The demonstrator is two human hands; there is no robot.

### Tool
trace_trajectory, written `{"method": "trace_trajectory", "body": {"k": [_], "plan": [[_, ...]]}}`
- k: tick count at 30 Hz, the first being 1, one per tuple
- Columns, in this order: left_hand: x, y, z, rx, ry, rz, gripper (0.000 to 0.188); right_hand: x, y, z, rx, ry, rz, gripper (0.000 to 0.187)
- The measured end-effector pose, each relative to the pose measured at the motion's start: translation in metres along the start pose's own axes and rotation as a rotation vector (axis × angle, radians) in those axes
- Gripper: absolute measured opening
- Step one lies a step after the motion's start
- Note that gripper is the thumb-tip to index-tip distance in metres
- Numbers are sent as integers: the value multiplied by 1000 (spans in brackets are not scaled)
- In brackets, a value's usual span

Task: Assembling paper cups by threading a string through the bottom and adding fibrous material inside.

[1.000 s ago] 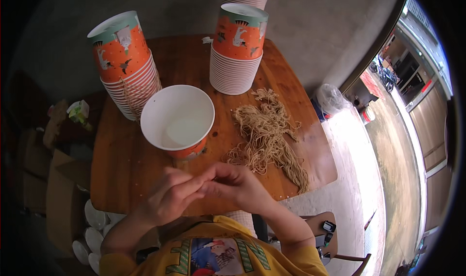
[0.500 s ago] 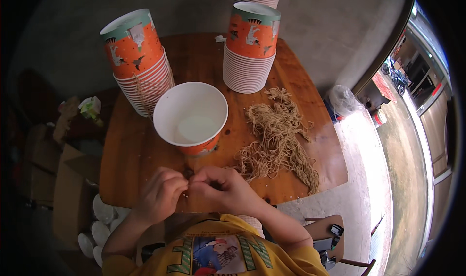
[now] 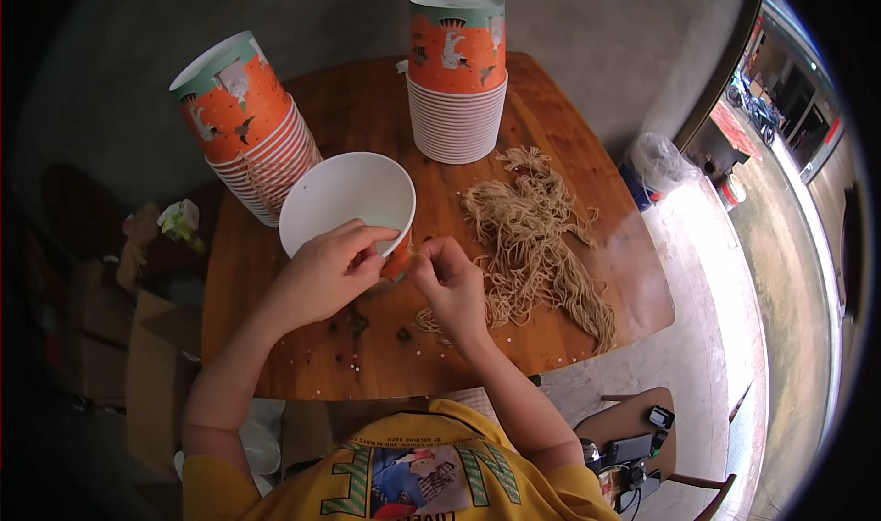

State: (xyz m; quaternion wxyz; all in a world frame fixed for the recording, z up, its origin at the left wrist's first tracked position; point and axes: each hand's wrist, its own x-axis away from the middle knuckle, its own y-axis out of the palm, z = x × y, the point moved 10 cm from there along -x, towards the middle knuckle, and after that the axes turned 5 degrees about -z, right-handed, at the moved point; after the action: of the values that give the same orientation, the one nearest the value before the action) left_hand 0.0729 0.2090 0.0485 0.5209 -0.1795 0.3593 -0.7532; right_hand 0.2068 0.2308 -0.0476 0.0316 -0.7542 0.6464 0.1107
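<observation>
An open paper bucket point(image 3: 335, 186), white inside and orange outside, stands upright on the wooden table. My left hand point(image 3: 328, 275) lies over its near right rim, fingers at the inside and thumb at the outer wall, seemingly gripping it. Just right of the bucket, my right hand point(image 3: 451, 292) is closed in a pinch close to the outer wall. What sits between those fingertips is too small to make out. A loose tangle of tan cord point(image 3: 528, 241) spreads over the table to the right, its near strands running close by my right hand.
Nested upside-down stacks of the same buckets stand at the back left point(image 3: 240, 108) and back centre point(image 3: 456, 81). Small white bits dot the near tabletop point(image 3: 303, 365). A cardboard box point(image 3: 151, 383) is at lower left; a stool with devices point(image 3: 633, 448) stands lower right.
Both hands were together at the table's near edge. They have moved forward and apart, the left onto the bucket's rim, the right beside its wall. The whole view has shifted slightly.
</observation>
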Motion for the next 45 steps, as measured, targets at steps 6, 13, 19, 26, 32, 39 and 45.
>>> {"method": "trace_trajectory", "body": {"k": [6, 13, 19, 26, 32, 39, 45], "plan": [[-4, 4, -6, 46, -83, -75, 31, -8, 13, -3, 66, 23, -116, 9], [-6, 6, -5, 62, -92, -100, 34, -10, 11, -9, 57, 14, -88, 15], [-7, 9, -7, 68, -104, -153, 31, -13, 11, -11, 106, 11, -93, 15], [-21, 10, -17, 195, -27, -133, 20, -15, 12, -23, 213, 5, -104, 16], [-32, 17, -31, 134, -123, -212, 12, -17, 14, -27, 322, 38, -143, 17], [-30, -16, -11, 72, -5, 60, 6, -19, -5, -34, 183, -68, -91, 19], [-27, -15, -13, 308, -8, 102, 4, -32, 18, -50, 277, -64, -239, 15]]}}
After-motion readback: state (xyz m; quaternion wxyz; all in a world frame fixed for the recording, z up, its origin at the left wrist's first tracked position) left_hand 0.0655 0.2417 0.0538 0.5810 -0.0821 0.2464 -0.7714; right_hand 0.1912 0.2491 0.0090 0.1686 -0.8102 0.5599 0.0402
